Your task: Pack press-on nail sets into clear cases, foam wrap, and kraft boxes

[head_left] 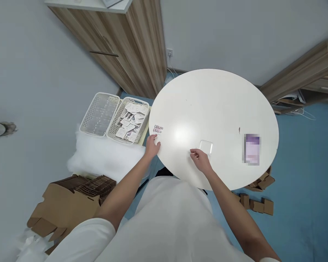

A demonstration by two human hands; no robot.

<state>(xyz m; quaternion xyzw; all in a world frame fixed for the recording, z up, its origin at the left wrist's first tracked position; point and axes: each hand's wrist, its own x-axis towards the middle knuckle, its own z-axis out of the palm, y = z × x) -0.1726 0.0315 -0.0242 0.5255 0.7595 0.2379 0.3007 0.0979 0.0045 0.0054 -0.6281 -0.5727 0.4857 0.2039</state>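
My left hand [152, 146] is at the left edge of the white oval table, thumb apart from its fingers. Its fingertips reach the lower edge of a small card [157, 129] carrying rows of pinkish pieces, too small to make out. Above the table's near side, my right hand [200, 160] has its fingers curled and thumb drawn in. Whatever it may pinch is too small to tell. Just beyond that hand lies a clear, flat square case [206, 146], its lower part close to the knuckles.
Left of the table [215, 105] stand a basket of printed cards [131, 122] and a basket of clear cases [100, 112]. White wrapping material [106, 154] and folded cardboard [68, 203] lie below. A blurred purple item [252, 149] rests on the table's right; small boxes [257, 205] sit on the floor.
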